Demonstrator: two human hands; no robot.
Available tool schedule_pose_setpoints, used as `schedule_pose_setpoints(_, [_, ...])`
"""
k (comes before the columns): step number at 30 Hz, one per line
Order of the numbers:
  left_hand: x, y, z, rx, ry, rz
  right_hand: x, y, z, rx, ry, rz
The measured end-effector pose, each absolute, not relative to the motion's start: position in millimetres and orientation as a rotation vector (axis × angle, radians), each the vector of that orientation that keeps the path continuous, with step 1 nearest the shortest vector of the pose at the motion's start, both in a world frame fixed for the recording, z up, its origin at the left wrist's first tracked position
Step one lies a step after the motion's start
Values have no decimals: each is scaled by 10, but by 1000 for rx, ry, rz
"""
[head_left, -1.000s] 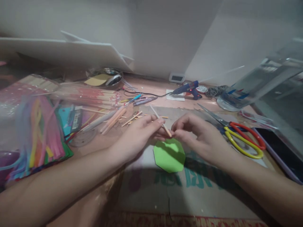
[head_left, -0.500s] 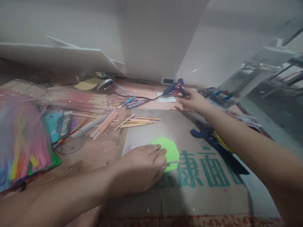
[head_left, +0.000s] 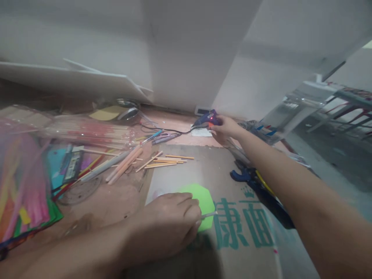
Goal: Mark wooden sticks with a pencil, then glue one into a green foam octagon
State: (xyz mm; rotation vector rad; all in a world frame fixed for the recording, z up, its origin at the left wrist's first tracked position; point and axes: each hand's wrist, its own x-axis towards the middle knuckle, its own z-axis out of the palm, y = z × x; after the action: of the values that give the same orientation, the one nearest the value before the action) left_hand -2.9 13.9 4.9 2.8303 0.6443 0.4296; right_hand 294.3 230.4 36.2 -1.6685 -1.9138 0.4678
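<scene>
My left hand [head_left: 174, 219] is closed on a thin stick [head_left: 209, 214], whose end sticks out to the right over a bright green polygon-shaped sheet [head_left: 205, 199]. The sheet lies on the printed cardboard [head_left: 226, 174], partly under my fingers. Farther back, my right hand [head_left: 226, 127] grips a blue glue gun [head_left: 205, 117] with a small red light, above a white paper piece [head_left: 201, 132]. A black cord runs leftward from the gun.
Short sticks [head_left: 165, 161] lie on the cardboard's back left. Blue-handled pliers [head_left: 241, 175] rest under my right forearm. Left are peach glue sticks [head_left: 124, 164], bagged sticks [head_left: 87, 130] and colourful strips [head_left: 29, 193]. A clear container [head_left: 299, 104] stands at right.
The view has tilted, so the tabletop things sit lower in the picture. The glue gun is now lower and nearer the white paper, with my right hand on it. My left hand keeps the stick over the green sheet.
</scene>
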Motion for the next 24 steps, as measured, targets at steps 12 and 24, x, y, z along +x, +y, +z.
schedule_pose_setpoints(12, [-31, 143, 13, 2845, 622, 487, 2783, 1189, 771, -1584, -1700, 644])
schedule_pose_setpoints(24, [-134, 13, 63, 3014, 659, 384, 2936, 389, 449, -1642, -2010, 955])
